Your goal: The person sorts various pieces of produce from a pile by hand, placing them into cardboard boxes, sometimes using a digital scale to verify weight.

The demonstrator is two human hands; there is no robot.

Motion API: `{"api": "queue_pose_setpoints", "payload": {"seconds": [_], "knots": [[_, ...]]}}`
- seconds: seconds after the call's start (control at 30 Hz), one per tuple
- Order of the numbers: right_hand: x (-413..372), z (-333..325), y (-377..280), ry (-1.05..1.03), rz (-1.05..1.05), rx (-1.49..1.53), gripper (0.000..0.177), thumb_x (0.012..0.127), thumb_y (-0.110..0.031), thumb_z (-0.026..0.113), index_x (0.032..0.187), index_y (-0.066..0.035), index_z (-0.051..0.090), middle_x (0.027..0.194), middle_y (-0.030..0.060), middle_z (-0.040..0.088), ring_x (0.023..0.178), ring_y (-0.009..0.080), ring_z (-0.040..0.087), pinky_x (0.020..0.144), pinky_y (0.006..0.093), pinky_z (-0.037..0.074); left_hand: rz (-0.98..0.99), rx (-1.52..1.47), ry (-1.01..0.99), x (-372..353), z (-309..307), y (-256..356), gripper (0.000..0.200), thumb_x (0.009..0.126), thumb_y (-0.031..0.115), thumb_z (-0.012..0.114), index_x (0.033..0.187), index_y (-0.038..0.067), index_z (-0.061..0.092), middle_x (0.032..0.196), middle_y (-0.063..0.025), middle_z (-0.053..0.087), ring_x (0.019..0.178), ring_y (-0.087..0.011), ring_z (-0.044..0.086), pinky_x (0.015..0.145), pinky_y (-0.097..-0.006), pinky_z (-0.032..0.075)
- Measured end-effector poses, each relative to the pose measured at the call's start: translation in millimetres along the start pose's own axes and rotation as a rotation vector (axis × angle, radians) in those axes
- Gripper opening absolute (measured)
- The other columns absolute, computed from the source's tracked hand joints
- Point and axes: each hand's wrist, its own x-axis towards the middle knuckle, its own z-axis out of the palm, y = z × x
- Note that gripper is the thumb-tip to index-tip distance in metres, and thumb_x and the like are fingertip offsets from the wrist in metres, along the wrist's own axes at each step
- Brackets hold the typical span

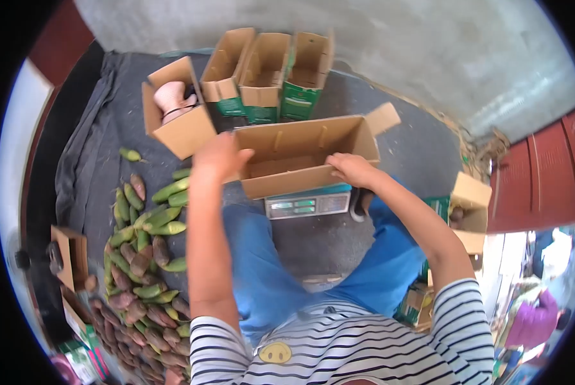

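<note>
1. Where the long box (313, 176) is seen over the scale (307, 205), at twelve o'clock, its rim is grasped by the right hand (353, 169).
2. At eleven o'clock, the blurred left hand's (219, 156) grip cannot be told.

Produce packing area, open boxes (307, 160)
</note>
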Motion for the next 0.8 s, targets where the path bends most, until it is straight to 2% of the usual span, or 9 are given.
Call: {"api": "queue_pose_setpoints", "payload": {"seconds": [0.07, 0.17, 0.27, 0.33, 0.43, 0.57, 0.67, 0.73, 0.8], "knots": [[5, 1, 1, 0.0, 0.002, 0.019, 0.023, 0.084, -0.017, 0.061, 0.103, -0.006, 0.055, 0.104, 0.0145, 0.059, 0.1, 0.0345, 0.057, 0.084, 0.0443, 0.047, -0.114, -0.032, -0.208, 14, 15, -22, 0.048, 0.086, 0.037, 0.063, 0.096, -0.01, 0.056, 0.073, -0.0236, 0.063, 0.061, -0.0344, 0.066, 0.059, -0.0428, 0.053], [2, -4, 2, -0.04, -0.03, 0.09, 0.027, 0.083, -0.022, 0.062, 0.104, -0.006, 0.057, 0.105, 0.014, 0.059, 0.103, 0.0341, 0.056, 0.087, 0.0441, 0.046, -0.227, -0.445, -0.234, 19, 69, -37, 0.04, 0.09, 0.028, 0.057, 0.097, -0.011, 0.051, 0.07, -0.0247, 0.061, 0.051, -0.0353, 0.062, 0.05, -0.0425, 0.05], [10, -24, 20, 0.429, -0.022, 0.135, 0.031, 0.083, -0.026, 0.063, 0.105, -0.005, 0.057, 0.108, 0.0152, 0.059, 0.107, 0.0329, 0.054, 0.093, 0.0432, 0.043, -0.254, -0.4, 0.068, 22, 124, -42, 0.034, 0.092, 0.025, 0.049, 0.103, -0.007, 0.052, 0.087, -0.0295, 0.063, 0.085, -0.0434, 0.062, 0.074, -0.0513, 0.048], [16, -35, 41, 0.992, 0.325, -0.153, 0.029, 0.085, -0.026, 0.061, 0.103, -0.003, 0.058, 0.106, 0.0184, 0.062, 0.105, 0.0354, 0.057, 0.09, 0.0457, 0.045, -0.191, -0.367, 0.227, 17, 143, -46, 0.028, 0.092, 0.021, 0.046, 0.104, -0.005, 0.049, 0.087, -0.0312, 0.062, 0.083, -0.0467, 0.06, 0.072, -0.0528, 0.047], [25, -16, 87, 0.496, 0.841, 0.225, 0.023, 0.085, -0.02, 0.059, 0.097, -0.001, 0.059, 0.103, 0.0223, 0.064, 0.1, 0.0389, 0.06, 0.086, 0.0487, 0.047, -0.153, -0.32, 0.304, 20, 146, -45, 0.027, 0.092, 0.022, 0.046, 0.102, -0.003, 0.05, 0.088, -0.0316, 0.062, 0.083, -0.0478, 0.059, 0.072, -0.0533, 0.046], [30, -2, 102, 0.486, 0.752, 0.202, 0.025, 0.085, -0.021, 0.058, 0.101, -0.002, 0.062, 0.098, 0.024, 0.065, 0.097, 0.0411, 0.06, 0.086, 0.0478, 0.047, -0.171, -0.321, 0.306, 17, 150, -48, 0.029, 0.092, 0.025, 0.047, 0.101, -0.002, 0.051, 0.09, -0.0317, 0.061, 0.085, -0.0483, 0.059, 0.074, -0.053, 0.046], [21, 0, 115, 0.427, 0.693, 0.295, 0.029, 0.086, -0.024, 0.058, 0.099, 0.001, 0.061, 0.108, 0.0257, 0.062, 0.103, 0.0394, 0.059, 0.089, 0.0473, 0.047, -0.232, -0.394, 0.283, 14, 145, -42, 0.037, 0.095, 0.032, 0.046, 0.105, -0.003, 0.052, 0.095, -0.0314, 0.061, 0.09, -0.0479, 0.058, 0.077, -0.051, 0.046], [8, -15, 89, 0.467, 0.715, 0.035, 0.043, 0.086, -0.031, 0.06, 0.114, 0.002, 0.057, 0.121, 0.0228, 0.057, 0.114, 0.0362, 0.054, 0.094, 0.0453, 0.044, -0.284, -0.512, 0.235, 4, 132, -39, 0.043, 0.096, 0.037, 0.045, 0.109, -0.003, 0.053, 0.099, -0.0308, 0.061, 0.093, -0.0473, 0.058, 0.079, -0.0492, 0.046], [-5, -31, 63, 0.608, 0.383, -0.17, 0.056, 0.086, -0.036, 0.061, 0.126, 0.001, 0.049, 0.129, 0.0198, 0.052, 0.12, 0.0332, 0.049, 0.099, 0.0428, 0.041, -0.309, -0.604, 0.33, -12, 122, -37, 0.047, 0.097, 0.04, 0.044, 0.112, -0.003, 0.053, 0.101, -0.0301, 0.062, 0.095, -0.0459, 0.058, 0.081, -0.0473, 0.046]]}}
